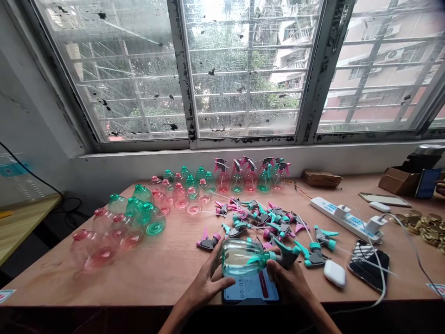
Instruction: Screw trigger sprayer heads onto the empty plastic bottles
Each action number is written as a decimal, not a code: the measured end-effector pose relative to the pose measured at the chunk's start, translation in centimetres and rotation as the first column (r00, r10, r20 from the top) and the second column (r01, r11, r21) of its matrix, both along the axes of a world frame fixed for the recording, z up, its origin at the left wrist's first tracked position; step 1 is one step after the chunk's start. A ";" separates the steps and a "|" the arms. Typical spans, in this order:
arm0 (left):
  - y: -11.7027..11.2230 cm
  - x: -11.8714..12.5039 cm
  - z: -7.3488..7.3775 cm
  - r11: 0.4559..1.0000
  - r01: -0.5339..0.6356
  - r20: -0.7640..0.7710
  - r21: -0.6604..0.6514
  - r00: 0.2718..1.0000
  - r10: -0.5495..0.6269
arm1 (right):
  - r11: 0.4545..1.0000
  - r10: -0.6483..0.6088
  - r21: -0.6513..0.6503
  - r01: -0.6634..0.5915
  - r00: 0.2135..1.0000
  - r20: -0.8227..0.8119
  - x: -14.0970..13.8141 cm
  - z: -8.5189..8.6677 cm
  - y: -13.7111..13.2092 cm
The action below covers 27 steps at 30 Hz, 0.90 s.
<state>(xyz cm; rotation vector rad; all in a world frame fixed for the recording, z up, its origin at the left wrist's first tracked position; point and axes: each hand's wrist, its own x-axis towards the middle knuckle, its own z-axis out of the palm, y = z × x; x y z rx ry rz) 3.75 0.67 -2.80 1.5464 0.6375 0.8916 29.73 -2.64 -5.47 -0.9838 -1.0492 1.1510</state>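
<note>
A clear green spray bottle (pixel 239 260) lies sideways in the air close to the table's front edge, its grey and teal trigger head (pixel 285 253) pointing right. My left hand (pixel 210 276) grips the bottle's body at the base end, thumb below it. At the neck, my right hand (pixel 290 276) is closed around the collar and trigger head. Under the bottle lies a lit phone (pixel 250 287) with a timer on its screen. Just beyond my hands is a pile of loose trigger heads (pixel 260 218) in pink, teal and grey.
Several headless pink and green bottles (pixel 179 197) stand on the left. Complete spray bottles (pixel 250 178) line the wall below the window. To the right are a power strip (pixel 344 218) with cables, a white earphone case (pixel 334 273), a dark phone (pixel 369 264) and gold-coloured pieces (pixel 431 232).
</note>
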 end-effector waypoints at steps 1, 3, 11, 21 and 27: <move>-0.1 0.0 0.0 1.000 0.018 -0.007 -0.021 1.000 -0.019 | 1.000 -0.014 0.007 0.014 1.000 -0.005 0.0 0.1 0.0; -0.2 0.2 -0.1 0.997 0.043 0.006 -0.061 0.999 -0.043 | 1.000 -0.023 0.009 0.023 1.000 -0.004 0.0 0.2 0.0; -0.3 0.2 0.5 1.000 0.020 0.038 -0.018 0.999 -0.019 | 1.000 0.019 -0.018 -0.019 1.000 0.015 0.2 -0.1 0.1; -0.4 0.0 0.6 0.997 -0.039 0.021 0.069 0.999 0.038 | 0.999 0.046 -0.018 -0.045 0.997 0.064 0.2 0.5 0.0; -0.4 0.0 0.2 0.992 -0.022 -0.065 0.124 0.997 0.030 | 1.000 0.010 -0.008 -0.011 1.000 -0.026 0.4 0.0 0.1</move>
